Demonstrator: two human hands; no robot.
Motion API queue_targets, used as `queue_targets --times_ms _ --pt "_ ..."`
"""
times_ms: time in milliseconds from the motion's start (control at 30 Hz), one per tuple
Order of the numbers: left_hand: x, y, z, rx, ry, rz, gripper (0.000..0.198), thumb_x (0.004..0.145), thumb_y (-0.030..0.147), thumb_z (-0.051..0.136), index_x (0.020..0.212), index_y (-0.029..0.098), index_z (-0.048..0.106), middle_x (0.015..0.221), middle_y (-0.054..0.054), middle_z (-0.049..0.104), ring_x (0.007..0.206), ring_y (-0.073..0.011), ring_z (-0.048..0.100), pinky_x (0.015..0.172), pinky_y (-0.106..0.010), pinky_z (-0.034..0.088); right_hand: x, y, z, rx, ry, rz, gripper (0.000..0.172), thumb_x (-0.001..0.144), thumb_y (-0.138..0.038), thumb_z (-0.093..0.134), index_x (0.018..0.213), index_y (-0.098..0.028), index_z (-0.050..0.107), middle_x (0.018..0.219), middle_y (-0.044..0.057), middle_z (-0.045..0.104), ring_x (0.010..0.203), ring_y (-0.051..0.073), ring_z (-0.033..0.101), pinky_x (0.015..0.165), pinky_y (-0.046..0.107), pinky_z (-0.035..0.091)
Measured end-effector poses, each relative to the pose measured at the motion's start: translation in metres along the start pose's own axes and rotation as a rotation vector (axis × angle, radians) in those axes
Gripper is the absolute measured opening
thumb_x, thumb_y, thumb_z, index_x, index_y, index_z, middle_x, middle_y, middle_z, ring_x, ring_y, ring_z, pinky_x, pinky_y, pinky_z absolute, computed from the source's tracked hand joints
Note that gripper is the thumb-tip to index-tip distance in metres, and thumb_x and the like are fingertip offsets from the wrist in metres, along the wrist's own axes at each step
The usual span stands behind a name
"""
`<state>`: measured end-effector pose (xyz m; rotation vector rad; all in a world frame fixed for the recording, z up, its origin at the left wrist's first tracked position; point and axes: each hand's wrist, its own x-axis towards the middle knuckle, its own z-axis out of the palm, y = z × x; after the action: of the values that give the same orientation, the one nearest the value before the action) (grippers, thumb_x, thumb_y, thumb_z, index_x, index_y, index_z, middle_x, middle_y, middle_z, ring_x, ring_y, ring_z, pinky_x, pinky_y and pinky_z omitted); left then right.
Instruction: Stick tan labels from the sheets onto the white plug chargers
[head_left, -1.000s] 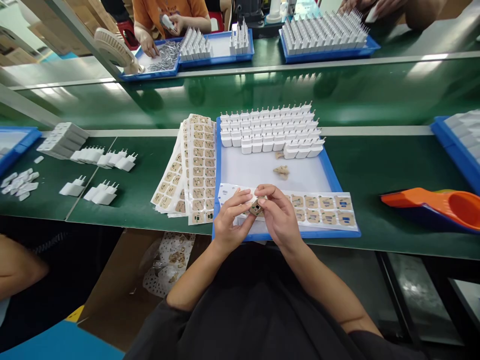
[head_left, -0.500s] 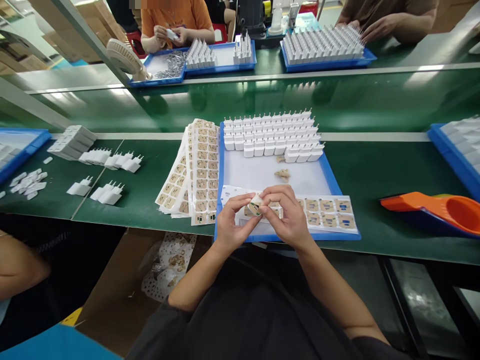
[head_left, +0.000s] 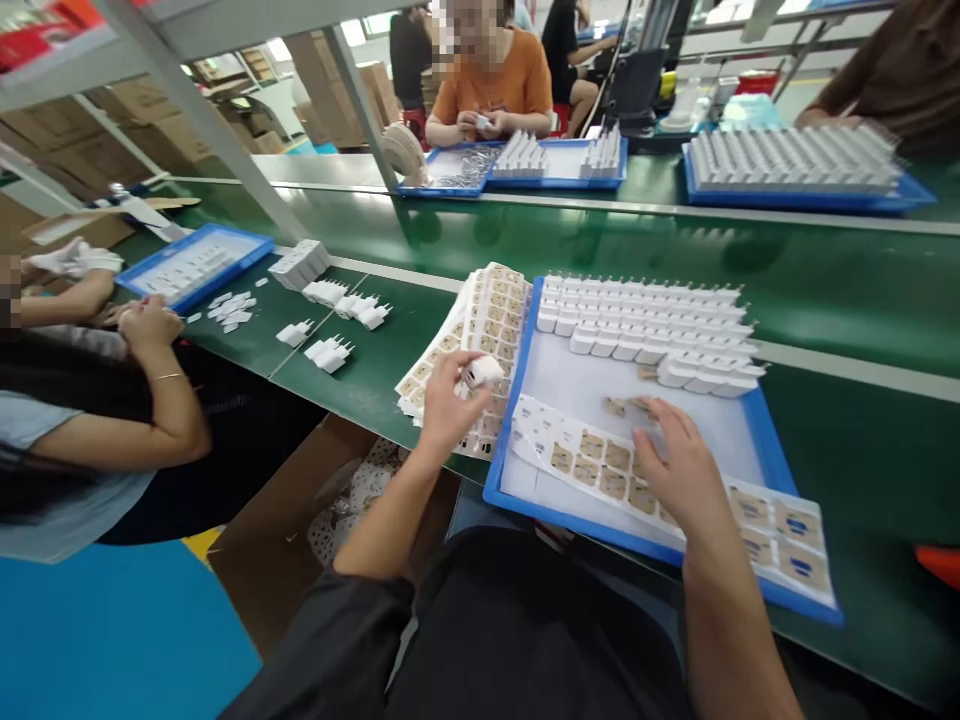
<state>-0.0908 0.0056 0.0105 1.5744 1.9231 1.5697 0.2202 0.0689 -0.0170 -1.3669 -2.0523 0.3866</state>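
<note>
A white plug charger point(head_left: 486, 372) with a small dark port is pinched in the fingers of my left hand point(head_left: 450, 405), above a stack of sticker sheets point(head_left: 499, 310). My right hand point(head_left: 679, 460) hovers over the blue-rimmed tray point(head_left: 776, 450), fingers stretched and thumb apart. Close to its fingertips lie crumpled tan film scraps point(head_left: 616, 406). Beneath that hand a sheet of tan backed stickers point(head_left: 615, 455) slants across the tray's near side, partly covered by the hand. Rows of white chargers point(head_left: 637, 320), pins up, fill the tray's far side.
More chargers point(head_left: 330, 352) and small white pieces point(head_left: 232, 310) sit on the green bench to the left, near a co-worker's hands point(head_left: 150, 325). An orange object point(head_left: 937, 562) shows at the right edge. Across the bench stand other charger trays point(head_left: 795, 195) and people.
My hands have parted: the left went leftward with the charger, the right moved over the scraps. The view has swung left, bringing the neighbouring co-worker into sight.
</note>
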Motion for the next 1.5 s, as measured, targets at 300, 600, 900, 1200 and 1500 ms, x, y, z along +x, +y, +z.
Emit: queue_targets --times_ms 300,600,900,1200,1500 --pt "0.108 -0.114 -0.086 0.559 0.22 -0.341 0.024 0.077 0.016 0.077 0.09 0.013 0.057 0.11 -0.013 0.066 0.123 -0.0321 0.047 0.11 -0.056 0.033 -0.005 0.006 0.008 -0.013 0.03 -0.094 0.036 0.096 -0.039 0.047 0.117 -0.02 0.069 0.128 0.016 0.066 0.126 0.035 0.058 0.108 0.057 0.046" --pt "0.127 -0.114 -0.11 0.671 0.24 -0.41 0.031 0.083 0.029 0.077 0.083 0.013 0.051 0.12 -0.016 0.058 0.137 -0.0449 0.029 0.109 -0.071 0.022 -0.009 -0.002 0.009 -0.041 0.026 -0.154 0.033 0.098 -0.035 0.048 0.114 -0.018 0.072 0.127 0.016 0.066 0.124 0.034 0.057 0.106 0.054 0.047" --pt "0.071 -0.014 -0.018 0.448 -0.469 0.024 0.033 0.093 0.046 0.061 0.113 0.021 0.069 0.117 -0.006 0.072 0.115 -0.0259 0.061 0.104 -0.044 0.047 -0.017 -0.032 0.022 -0.32 -0.215 -0.239 0.022 0.094 -0.027 0.058 0.11 -0.019 0.072 0.149 0.017 0.054 0.143 0.039 0.041 0.115 0.064 0.031" --pt "0.003 0.025 0.035 0.271 -0.866 0.15 0.066 0.075 0.054 0.08 0.129 0.019 0.064 0.15 -0.016 0.052 0.151 -0.0413 0.03 0.123 -0.059 0.027 -0.015 -0.029 0.014 -0.133 -0.113 -0.266 0.01 0.094 -0.015 0.055 0.09 -0.022 0.063 0.111 0.009 0.074 0.115 0.029 0.063 0.103 0.05 0.039" --pt "-0.002 0.028 0.044 -0.337 -0.961 -0.407 0.078 0.082 0.042 0.075 0.151 0.027 0.04 0.13 -0.01 0.064 0.101 -0.0252 0.069 0.082 -0.036 0.056 -0.013 -0.035 0.005 -0.019 0.039 -0.306 0.009 0.095 -0.019 0.058 0.1 -0.021 0.065 0.11 0.01 0.071 0.103 0.028 0.063 0.087 0.042 0.046"
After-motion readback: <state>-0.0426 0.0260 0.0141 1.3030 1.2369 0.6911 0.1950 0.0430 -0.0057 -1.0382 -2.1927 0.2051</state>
